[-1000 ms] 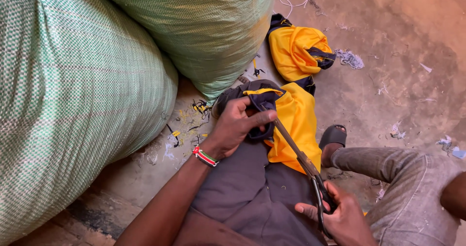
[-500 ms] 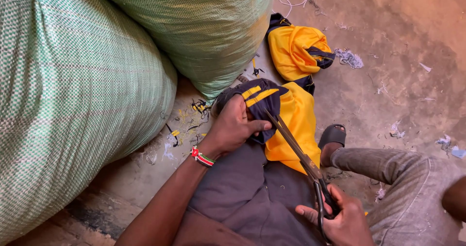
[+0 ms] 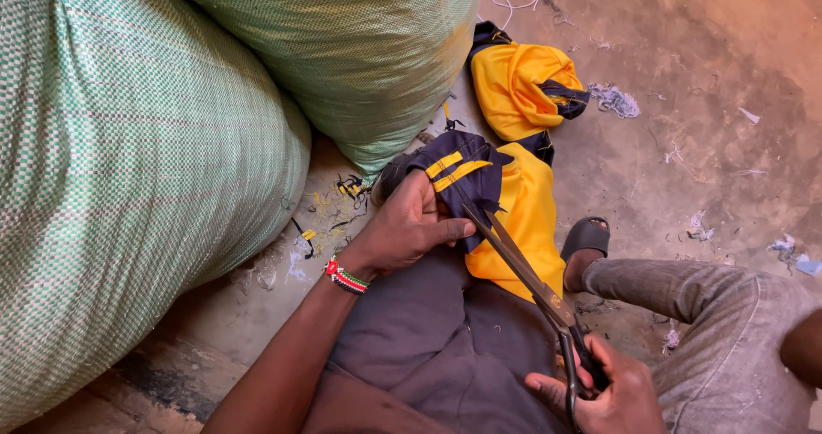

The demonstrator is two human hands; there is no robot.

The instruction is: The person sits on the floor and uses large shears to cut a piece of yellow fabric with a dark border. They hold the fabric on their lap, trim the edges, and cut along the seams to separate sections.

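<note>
Navy-and-yellow garment [image 3: 501, 203] is gripped taut by the left hand [image 3: 407, 228], scissors [image 3: 531, 284] clasped in the right hand [image 3: 599, 391] — fabric best kept tensioned, fingers held clear of blades.

left hand [image 3: 409, 228] gripping yellow-navy garment [image 3: 505, 203], right hand [image 3: 604, 391] – scissors [image 3: 531, 284]

Two green woven sacks [image 3: 128, 160] [image 3: 360, 49] (bulging) on concrete floor [image 3: 702, 74]; thread scraps [image 3: 615, 100]; dark sandal [image 3: 586, 237].
</note>
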